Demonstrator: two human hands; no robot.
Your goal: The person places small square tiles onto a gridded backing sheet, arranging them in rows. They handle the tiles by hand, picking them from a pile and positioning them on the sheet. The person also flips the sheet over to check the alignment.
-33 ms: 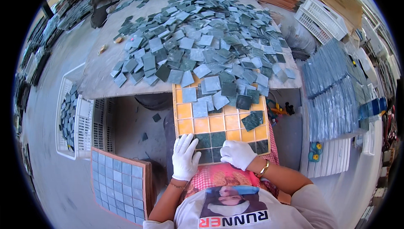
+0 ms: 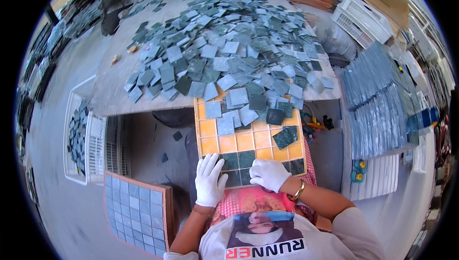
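Note:
In front of me a yellow grid board [image 2: 207, 128] with pale dividing ribs leans from my lap against the table edge. Dark green stone tiles [image 2: 246, 157] fill several cells along its near rows. My left hand [image 2: 209, 177], in a white glove, lies with fingers stretched over the board's near left corner. My right hand [image 2: 270, 174], also gloved, is closed, its fingers curled down against the tiles in the nearest row; whatever it may hold is hidden. One loose dark tile [image 2: 285, 137] rests askew on the board's right side, and more loose tiles overlap its far part.
A large heap of square tiles [image 2: 221, 64] covers much of the table [image 2: 111, 85]. At left stand a white crate [image 2: 90, 138] with tiles and a stack of tiled sheets [image 2: 138, 207]. Stacked grey slabs [image 2: 377, 121] rise at right, with a white basket [image 2: 362, 20] behind.

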